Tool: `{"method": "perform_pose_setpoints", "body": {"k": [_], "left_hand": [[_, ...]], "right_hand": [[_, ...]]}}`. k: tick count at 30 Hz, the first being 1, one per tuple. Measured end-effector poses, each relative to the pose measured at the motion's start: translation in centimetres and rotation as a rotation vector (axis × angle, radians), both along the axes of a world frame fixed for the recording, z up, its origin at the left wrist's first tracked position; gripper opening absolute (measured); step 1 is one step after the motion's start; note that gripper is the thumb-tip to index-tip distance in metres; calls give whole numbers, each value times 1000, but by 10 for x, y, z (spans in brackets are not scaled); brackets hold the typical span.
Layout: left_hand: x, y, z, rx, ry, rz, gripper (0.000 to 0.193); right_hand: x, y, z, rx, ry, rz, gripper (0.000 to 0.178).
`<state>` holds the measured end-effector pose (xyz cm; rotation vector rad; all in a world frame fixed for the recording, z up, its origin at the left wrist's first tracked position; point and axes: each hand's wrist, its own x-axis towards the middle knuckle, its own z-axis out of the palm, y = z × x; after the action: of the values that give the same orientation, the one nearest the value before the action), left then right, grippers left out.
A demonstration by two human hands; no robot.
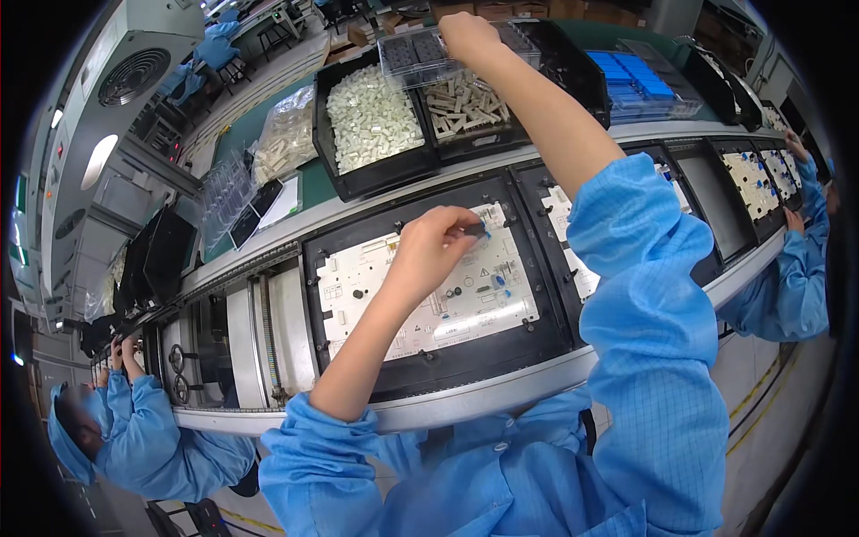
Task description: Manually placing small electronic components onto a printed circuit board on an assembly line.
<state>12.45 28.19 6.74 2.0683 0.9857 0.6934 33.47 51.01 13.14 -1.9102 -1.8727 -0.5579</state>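
Observation:
Over the upper right part of a white circuit board (394, 304), my left hand (429, 251) pinches a small dark component (472, 230) close to the board's surface. The board lies in a black carrier frame (555, 331) on the line and bears several small parts. My right arm stretches far forward. At its end my right hand (471, 39) is closed at a clear plastic tray (410, 79) that holds dark block-shaped parts (425, 48). Its fingertips are hidden, so what they grip does not show. The tray rests over the bins.
Black bins hold white connectors (371, 116) and beige-grey strips (465, 106). Bagged parts (284, 143) lie left, blue parts (631, 76) right. More boards (752, 183) sit along the metal rail (501, 380). Co-workers in blue are at left (152, 438) and right (787, 277).

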Motion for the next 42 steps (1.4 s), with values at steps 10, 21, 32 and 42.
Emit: {"method": "perform_pose_setpoints", "body": {"k": [10, 21, 32, 42], "left_hand": [[45, 27, -30, 246, 243, -34, 20], [49, 22, -30, 455, 312, -90, 19], [8, -3, -2, 326, 75, 10, 17], [28, -99, -15, 324, 54, -422, 29]], "right_hand": [[29, -40, 21, 128, 240, 409, 14], [22, -242, -15, -343, 688, 625, 15], [4, -311, -81, -473, 466, 679, 24], [27, -288, -71, -366, 506, 676, 30]]}}
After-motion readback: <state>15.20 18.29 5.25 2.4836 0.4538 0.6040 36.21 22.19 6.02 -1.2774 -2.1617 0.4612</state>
